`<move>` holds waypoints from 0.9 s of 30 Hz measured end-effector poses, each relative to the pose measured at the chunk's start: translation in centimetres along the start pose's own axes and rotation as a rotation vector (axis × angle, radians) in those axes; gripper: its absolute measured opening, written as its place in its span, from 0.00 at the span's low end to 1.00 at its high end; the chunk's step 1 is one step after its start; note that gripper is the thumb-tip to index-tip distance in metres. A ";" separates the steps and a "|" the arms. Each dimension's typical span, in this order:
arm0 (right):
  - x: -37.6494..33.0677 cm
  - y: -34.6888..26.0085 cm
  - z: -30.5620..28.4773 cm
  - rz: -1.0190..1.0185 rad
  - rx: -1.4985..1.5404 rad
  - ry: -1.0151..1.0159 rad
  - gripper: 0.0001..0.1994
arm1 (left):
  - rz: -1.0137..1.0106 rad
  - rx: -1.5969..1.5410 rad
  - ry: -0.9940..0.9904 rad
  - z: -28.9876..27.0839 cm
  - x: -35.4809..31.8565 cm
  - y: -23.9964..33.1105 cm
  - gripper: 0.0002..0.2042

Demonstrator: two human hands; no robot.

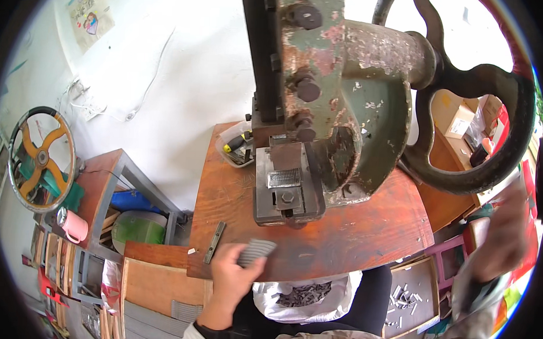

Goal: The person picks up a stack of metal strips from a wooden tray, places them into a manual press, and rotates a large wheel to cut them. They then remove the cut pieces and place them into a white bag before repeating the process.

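Head view: a chipped green cast-metal press (320, 69) with a dark, smooth-rimmed handwheel (479, 81) stands on a reddish-brown, scuffed wooden tabletop (364, 247). In front of the press and to its left, the left hand (232, 279) grips a small grey ribbed plate (258, 253) between thumb and fingers, above the tabletop's near edge. Well to the right of the press, below its handwheel, the right hand (502, 240) is motion-blurred; whether it grasps anything cannot be told. Under the press's ram sits a squarish steel die (288, 200) bearing a finely ridged metal piece (283, 178). Left of the press's base lies a narrow, straight metal bar (214, 242); nearest the wearer, in front of the press, a crinkled white sack (268, 305) holds dark grey scraps (305, 294).
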State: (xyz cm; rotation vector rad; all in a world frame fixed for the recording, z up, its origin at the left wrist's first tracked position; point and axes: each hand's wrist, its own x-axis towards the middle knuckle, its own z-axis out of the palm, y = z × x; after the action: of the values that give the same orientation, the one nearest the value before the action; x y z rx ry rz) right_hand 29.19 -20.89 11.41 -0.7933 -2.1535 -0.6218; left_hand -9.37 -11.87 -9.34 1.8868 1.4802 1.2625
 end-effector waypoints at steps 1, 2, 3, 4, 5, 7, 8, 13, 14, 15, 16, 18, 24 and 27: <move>-2.8 -1.8 3.8 0.067 0.186 -0.148 0.12 | 0.183 0.101 -0.021 1.2 -0.9 -0.4 0.21; -3.1 -3.3 8.4 0.127 0.222 -0.237 0.16 | 0.276 0.151 -0.102 2.2 -0.9 0.2 0.24; -4.8 -4.9 12.1 0.217 0.236 -0.274 0.23 | 0.285 0.134 -0.105 2.9 -0.6 0.9 0.24; -5.8 -6.5 14.7 0.245 0.196 -0.437 0.31 | 0.305 0.164 -0.119 3.5 -0.4 1.3 0.25; -5.8 -7.4 16.6 0.234 0.185 -0.532 0.35 | 0.333 0.186 -0.136 4.1 0.0 1.8 0.26; -4.9 -8.9 20.2 0.241 0.218 -0.549 0.36 | 0.337 0.158 -0.135 4.2 0.2 2.0 0.28; -4.0 -9.5 21.6 0.231 0.199 -0.583 0.36 | 0.269 0.142 -0.153 3.8 -0.1 2.0 0.29; -3.9 -8.7 23.6 0.212 0.152 -0.584 0.33 | 0.150 0.102 -0.204 3.4 -0.3 2.0 0.31; -4.9 -7.8 23.6 0.268 0.108 -0.576 0.31 | 0.236 0.149 -0.193 3.5 0.0 1.9 0.30; -5.6 -7.3 23.4 0.326 0.067 -0.567 0.30 | 0.321 0.199 -0.185 3.4 0.1 1.8 0.29; -5.7 -6.8 23.1 0.363 0.162 -0.508 0.29 | 0.319 0.203 -0.188 3.4 0.1 2.3 0.29; -6.4 -6.3 22.9 0.411 0.224 -0.458 0.30 | 0.332 0.416 -0.187 4.0 0.2 4.0 0.26; -7.1 -6.1 22.9 0.478 0.336 -0.292 0.25 | 0.354 0.318 -0.179 5.9 0.3 2.7 0.21; -7.1 -6.2 22.6 0.486 0.376 -0.253 0.22 | 0.132 -0.004 -0.137 5.0 -0.5 3.0 0.20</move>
State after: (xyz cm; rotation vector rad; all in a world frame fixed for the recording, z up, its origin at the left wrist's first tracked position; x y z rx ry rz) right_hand 17.83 -13.07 -8.85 -1.1704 -2.0894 0.1366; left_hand -3.58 -12.39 -9.71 2.0533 1.3017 1.1658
